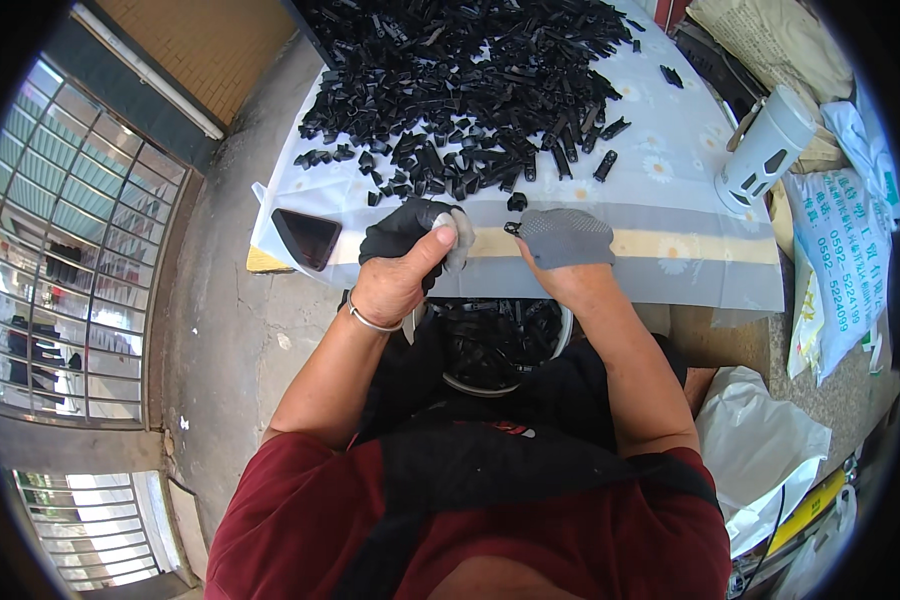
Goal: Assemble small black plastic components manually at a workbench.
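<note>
Both my hands are raised over the near edge of a table (690, 215) spread with a white flowered cover. My left hand (407, 250), in a black glove with pale fingertips, is closed with the thumb pressed on the fingers; whatever it may hold is hidden. A little to its right, my right hand (568, 243) wears a grey dotted glove and pinches a small black plastic part (511, 228), which sticks out toward the left hand. Just beyond lies one loose black piece (517, 202). A large heap of black plastic parts (460, 90) covers the table's far side.
Between my knees stands a pale bucket (482, 389) containing black parts (495, 330). A dark phone (307, 238) lies at the table's left corner. On the right are a white bottle (767, 148), a printed plastic bag (838, 265) and a white bag (760, 440). Barred windows (80, 250) are at left.
</note>
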Tool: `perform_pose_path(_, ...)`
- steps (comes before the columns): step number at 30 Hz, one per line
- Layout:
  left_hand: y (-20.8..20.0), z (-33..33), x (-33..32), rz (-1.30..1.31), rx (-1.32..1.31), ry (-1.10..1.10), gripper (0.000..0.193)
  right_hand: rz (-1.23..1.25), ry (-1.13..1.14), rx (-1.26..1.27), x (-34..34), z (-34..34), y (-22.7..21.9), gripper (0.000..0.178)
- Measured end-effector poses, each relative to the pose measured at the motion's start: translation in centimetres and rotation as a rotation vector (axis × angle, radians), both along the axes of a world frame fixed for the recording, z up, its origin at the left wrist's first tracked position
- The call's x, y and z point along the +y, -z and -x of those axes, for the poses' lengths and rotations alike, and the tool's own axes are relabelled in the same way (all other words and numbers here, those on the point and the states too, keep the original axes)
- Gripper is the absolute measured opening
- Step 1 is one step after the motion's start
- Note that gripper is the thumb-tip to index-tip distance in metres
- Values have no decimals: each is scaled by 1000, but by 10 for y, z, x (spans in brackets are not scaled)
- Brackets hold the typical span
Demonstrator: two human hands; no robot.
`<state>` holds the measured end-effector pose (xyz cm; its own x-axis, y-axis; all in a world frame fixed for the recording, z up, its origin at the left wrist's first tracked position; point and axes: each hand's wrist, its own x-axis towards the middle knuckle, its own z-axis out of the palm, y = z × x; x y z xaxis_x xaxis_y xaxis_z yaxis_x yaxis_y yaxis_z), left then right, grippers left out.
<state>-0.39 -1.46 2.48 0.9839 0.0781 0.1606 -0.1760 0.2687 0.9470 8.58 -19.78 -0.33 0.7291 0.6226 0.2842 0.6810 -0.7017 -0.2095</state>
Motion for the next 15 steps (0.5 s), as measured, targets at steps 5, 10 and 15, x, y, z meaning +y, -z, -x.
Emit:
perform_pose_path(5, -1, 0, -4, -280, 37, -117, 17, -55, -105, -14, -4, -1, -4, 20)
perform_pose_path(10, 15, -3, -4, -259, 371, -132, 34, -440, -268, 147, -7, 12, -15, 27)
perform_pose_path(15, 12, -5, -21, -144, 479, 75, 43, -538, -415, 122, 5, 25, -13, 37)
